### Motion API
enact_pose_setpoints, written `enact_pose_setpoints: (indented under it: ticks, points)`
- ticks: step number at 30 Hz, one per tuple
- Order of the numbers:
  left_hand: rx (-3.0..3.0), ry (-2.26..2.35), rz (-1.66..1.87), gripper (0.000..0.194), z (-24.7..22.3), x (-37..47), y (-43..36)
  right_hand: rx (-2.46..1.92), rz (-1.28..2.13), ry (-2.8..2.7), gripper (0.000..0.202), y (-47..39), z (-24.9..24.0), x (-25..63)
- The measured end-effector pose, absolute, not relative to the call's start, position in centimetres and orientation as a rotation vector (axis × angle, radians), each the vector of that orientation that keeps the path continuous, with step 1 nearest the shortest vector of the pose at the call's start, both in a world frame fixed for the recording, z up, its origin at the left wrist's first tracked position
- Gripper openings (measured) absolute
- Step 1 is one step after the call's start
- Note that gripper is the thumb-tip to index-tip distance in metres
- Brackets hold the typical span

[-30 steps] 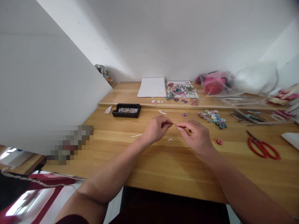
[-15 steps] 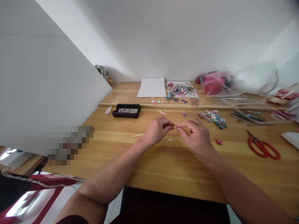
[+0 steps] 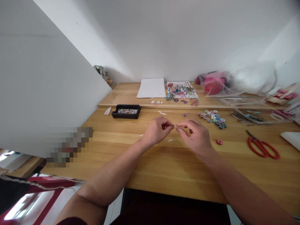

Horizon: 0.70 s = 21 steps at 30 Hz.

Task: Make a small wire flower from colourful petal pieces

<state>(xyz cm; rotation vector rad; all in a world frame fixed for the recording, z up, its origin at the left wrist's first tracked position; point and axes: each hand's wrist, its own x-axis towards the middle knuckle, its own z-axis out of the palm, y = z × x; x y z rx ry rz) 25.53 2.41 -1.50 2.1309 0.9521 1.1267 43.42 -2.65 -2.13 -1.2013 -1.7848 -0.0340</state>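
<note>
Over the middle of the wooden table [image 3: 164, 168], my left hand [image 3: 158, 130] is closed in a pinch. My right hand [image 3: 197, 136] pinches too, its fingertips just right of the left ones. Whatever lies between the fingertips is too small to make out. Below the fingertips lies a small white curved piece [image 3: 170, 140]. A thin pale strip [image 3: 137, 136] is left of my left hand, and more white slivers [image 3: 165, 112] lie beyond it. A red spool [image 3: 219, 142] rests right of my right hand.
Red-handled scissors [image 3: 262, 147] lie at the right, several spools [image 3: 213, 118] behind. A black tray [image 3: 126, 112] of beads and a small white bottle [image 3: 107, 111] stand at the left. Paper sheets [image 3: 152, 88] and a clear tool box [image 3: 255, 114] are farther back.
Both hands stay pinched close together, with only a slight shift of the fingertips. The whole view has moved a little.
</note>
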Motion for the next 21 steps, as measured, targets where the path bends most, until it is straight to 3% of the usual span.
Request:
enact_pose_setpoints:
  ticks: [11, 21]
  points:
    - [1.998, 0.992, 1.082, 0.008, -1.12, 25.4, 2.67, -1.354, 0.547, -1.522, 0.016, -2.36, -2.69, 43.07]
    - [2.089, 1.0, 1.094, 0.007, -1.0, 25.46, 2.34, -1.321, 0.696, -1.472, 0.02, -2.2, -3.04, 42.97]
